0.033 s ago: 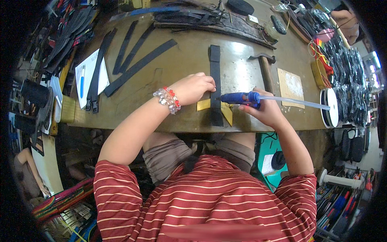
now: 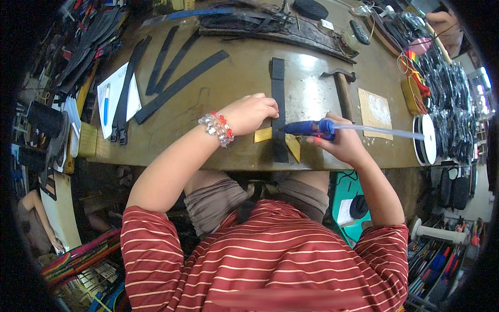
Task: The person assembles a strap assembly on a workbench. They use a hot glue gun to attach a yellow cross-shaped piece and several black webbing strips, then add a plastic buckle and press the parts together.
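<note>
Our right hand [image 2: 340,136] wraps around the blue glue gun [image 2: 306,127], and a clear stick [image 2: 382,129] comes out of its back. The gun's tip points left at the black strap [image 2: 278,91], which lies on the table [image 2: 182,140], running away from us. Our right arm [image 2: 382,195] bends inward. Our left hand [image 2: 249,116] is back-side up, its curled fingers [image 2: 270,110] at the strap's left edge; we cannot tell if they pinch it. Our left arm [image 2: 176,164] slants up to the right, beads [image 2: 217,129] around its wrist. Yellow bits [image 2: 263,135] poke out beside the strap.
</note>
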Available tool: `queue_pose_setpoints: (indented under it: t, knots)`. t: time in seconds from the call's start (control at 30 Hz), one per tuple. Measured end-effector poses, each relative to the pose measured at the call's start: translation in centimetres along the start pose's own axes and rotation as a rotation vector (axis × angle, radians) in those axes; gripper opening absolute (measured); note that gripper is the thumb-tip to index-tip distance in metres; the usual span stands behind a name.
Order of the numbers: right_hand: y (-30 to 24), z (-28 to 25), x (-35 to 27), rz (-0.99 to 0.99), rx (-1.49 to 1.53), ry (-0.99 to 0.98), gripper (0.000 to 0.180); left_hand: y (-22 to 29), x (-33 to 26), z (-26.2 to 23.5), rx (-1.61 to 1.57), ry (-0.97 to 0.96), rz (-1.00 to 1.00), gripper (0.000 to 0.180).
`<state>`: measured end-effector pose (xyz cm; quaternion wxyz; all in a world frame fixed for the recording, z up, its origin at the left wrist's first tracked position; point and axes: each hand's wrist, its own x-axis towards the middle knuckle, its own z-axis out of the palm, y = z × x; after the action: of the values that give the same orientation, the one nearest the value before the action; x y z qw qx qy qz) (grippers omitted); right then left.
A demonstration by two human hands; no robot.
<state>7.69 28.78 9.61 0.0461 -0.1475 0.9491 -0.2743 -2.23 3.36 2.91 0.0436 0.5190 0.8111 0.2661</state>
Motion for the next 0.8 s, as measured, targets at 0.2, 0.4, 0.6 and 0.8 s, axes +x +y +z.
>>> queue_pose_setpoints:
  t: [0.2, 0.4, 0.6, 0.8]
  knots:
    - [-0.2, 0.9, 0.0, -0.019, -0.133, 0.009, 0.042, 0.2, 0.2, 0.0, 0.052, -0.019, -0.015, 0.027]
    - [0.1, 1.7, 0.9, -0.013, -0.256, 0.109, 0.040, 0.1, 0.2, 0.0, 0.068, -0.019, -0.001, 0.024]
    - [-0.5, 0.6, -0.4, -0.036, -0.135, -0.061, 0.037, 0.0, 0.2, 0.3, 0.073, 0.004, -0.006, 0.023]
    - [-0.2, 0.1, -0.2, -0.003, -0.098, -0.106, 0.037, 0.1, 0.2, 0.1, 0.080, -0.011, 0.002, 0.023]
